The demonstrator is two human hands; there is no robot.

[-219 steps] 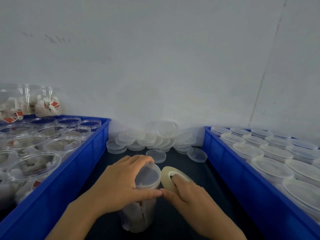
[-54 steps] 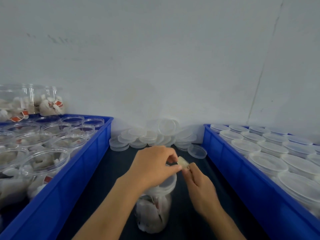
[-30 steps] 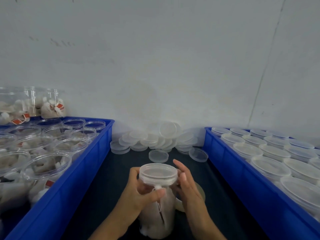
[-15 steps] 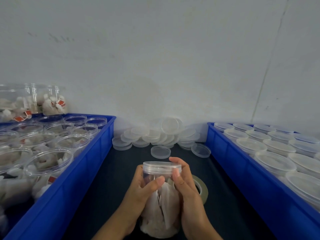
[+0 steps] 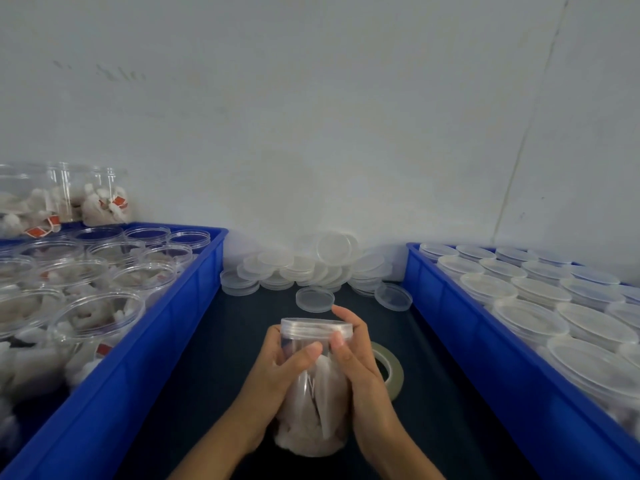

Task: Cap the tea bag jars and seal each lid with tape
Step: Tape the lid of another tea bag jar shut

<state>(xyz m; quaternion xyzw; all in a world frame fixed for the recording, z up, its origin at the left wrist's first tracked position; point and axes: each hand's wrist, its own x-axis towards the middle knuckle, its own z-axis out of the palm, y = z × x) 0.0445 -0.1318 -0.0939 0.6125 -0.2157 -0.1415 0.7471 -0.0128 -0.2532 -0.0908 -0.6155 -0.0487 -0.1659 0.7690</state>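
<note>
I see my left hand (image 5: pixel 277 368) and right hand (image 5: pixel 356 362) with fingers wrapped round the capped tea bag jar (image 5: pixel 313 393), tape roll (image 5: pixel 389 370) flat on the dark tabletop (image 5: pixel 242 327) beside it

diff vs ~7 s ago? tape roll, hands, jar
Right hand let go of the tape roll, which now lies on the mat behind it. Both hands now grip the capped jar, left hand lower on its side. Blue bins and loose lids unchanged.
</note>
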